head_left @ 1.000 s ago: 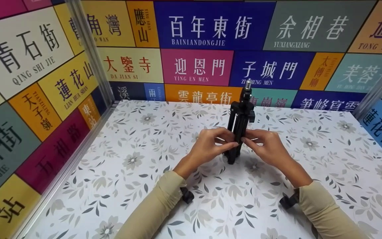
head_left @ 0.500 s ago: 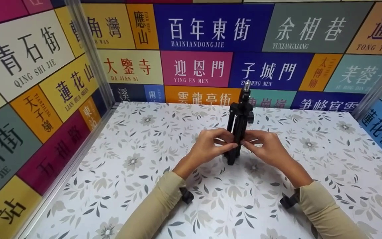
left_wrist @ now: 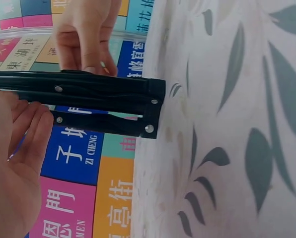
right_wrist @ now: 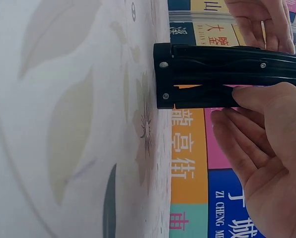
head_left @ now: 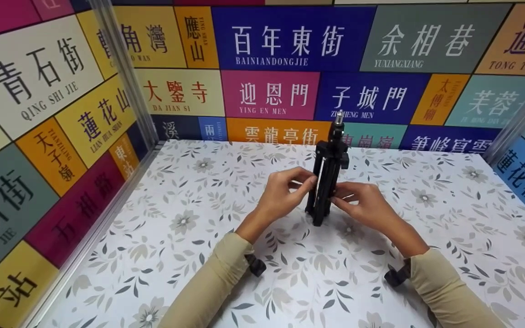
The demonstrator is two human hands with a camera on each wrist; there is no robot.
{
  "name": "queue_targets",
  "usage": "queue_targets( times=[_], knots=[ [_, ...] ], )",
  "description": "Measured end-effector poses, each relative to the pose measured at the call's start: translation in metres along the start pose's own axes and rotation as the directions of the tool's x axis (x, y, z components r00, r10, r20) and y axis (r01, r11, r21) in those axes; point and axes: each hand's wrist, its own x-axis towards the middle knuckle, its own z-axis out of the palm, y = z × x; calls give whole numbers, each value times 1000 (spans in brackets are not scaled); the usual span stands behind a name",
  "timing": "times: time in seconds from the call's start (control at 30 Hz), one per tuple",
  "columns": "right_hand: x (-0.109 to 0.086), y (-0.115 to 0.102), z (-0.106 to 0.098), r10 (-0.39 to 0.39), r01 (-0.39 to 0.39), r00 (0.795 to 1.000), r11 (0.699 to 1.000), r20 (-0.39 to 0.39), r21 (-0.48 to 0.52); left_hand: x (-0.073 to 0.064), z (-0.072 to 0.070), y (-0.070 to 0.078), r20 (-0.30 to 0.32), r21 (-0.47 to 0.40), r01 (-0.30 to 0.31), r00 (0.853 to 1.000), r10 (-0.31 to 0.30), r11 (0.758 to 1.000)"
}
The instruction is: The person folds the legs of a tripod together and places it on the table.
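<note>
A black folded tripod stand [head_left: 328, 182] with a silver stud on top stands upright on the table, its legs close together. On its left side, my left hand [head_left: 285, 191] pinches a leg between thumb and fingertips, around mid-height. My right hand [head_left: 365, 200] grips the opposite side lower down, the thumb in front and fingers behind. In the left wrist view the stand's legs [left_wrist: 103, 94] show silver rivets near their lower ends. The right wrist view has my right thumb [right_wrist: 257, 97] lying against a leg.
The table [head_left: 189, 273] has a white cloth with grey flowers and leaves. Panels with colourful street-name signs [head_left: 290, 36] rise along the back and both sides. A black wrist mount [head_left: 256, 265] hangs under the left cuff, another [head_left: 397, 275] under the right.
My left hand has shifted up and left, from the stand's front to its left leg. My right hand stays nearly where it was, and the stand still stands upright.
</note>
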Motion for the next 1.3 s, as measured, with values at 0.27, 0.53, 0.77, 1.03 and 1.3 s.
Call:
queue_targets(
  times=[0.27,0.53,0.77,1.03,1.3],
  knots=[
    [-1,2,3,52,-53,997,999,51,14,8,-9,0,-110,67,-10,994,17,998],
    [-1,7,6,86,-88,983,996,164,6,28,-25,9,-151,82,-42,987,54,996],
    [0,10,6,87,-84,970,996,227,-22,58,-36,52,-168,35,-110,979,114,993],
    [2,10,9,90,-66,961,993,263,-98,70,-35,106,-65,-15,-97,993,96,995],
    [3,9,10,108,-75,958,988,264,-132,73,-28,101,-10,-27,-65,998,65,998]
  ],
)
